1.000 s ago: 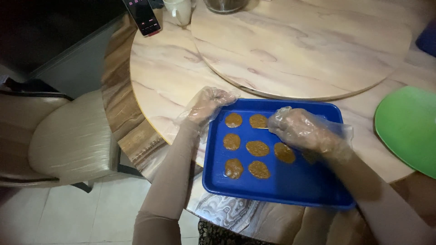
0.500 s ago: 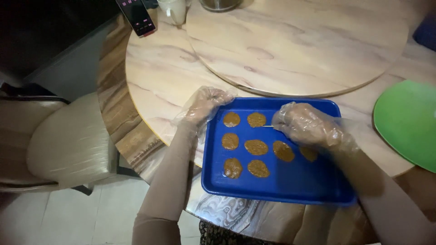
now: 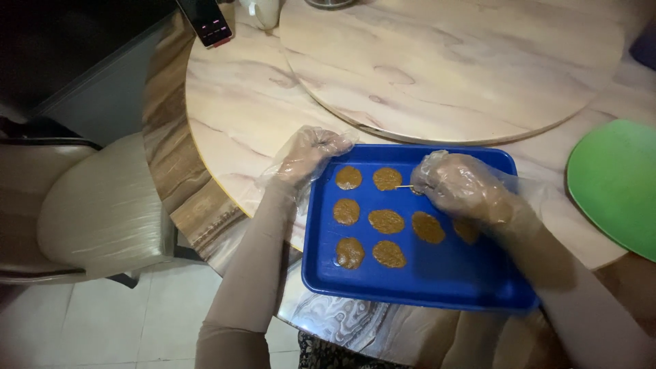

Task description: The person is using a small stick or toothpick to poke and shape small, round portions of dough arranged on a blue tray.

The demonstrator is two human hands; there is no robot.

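At the centre of the frame a blue tray (image 3: 437, 273) lies on the near edge of a round marble-patterned table (image 3: 232, 116), with flat brown patties (image 3: 387, 221) laid out on it in rows.

The right hand (image 3: 459, 186), in a clear plastic glove, is over the tray's upper right part. Compared with a second ago it has moved left and up, from the tray's right side towards the top row, and it now pinches a thin pale stick (image 3: 404, 186) whose tip points at the top-row patty (image 3: 387, 179) just left of the fingers. The fingers are curled shut round that stick. One patty (image 3: 467, 230) is partly hidden under the wrist.

The left hand (image 3: 311, 154), also gloved, rests at the tray's upper left corner, fingers bent over the rim. Whether it truly grips the rim or only presses on it, I cannot tell. It has hardly shifted, and the tray sits where it did.

My reading is that the patties are already set out and the work in hand is fine work with the stick on one of them.

In the upper part of the frame lies a large round wooden turntable (image 3: 465, 61). A green plate (image 3: 615, 184) sits at the right edge, a dark phone (image 3: 208, 20) at upper left, and a beige chair (image 3: 96, 212) at left.
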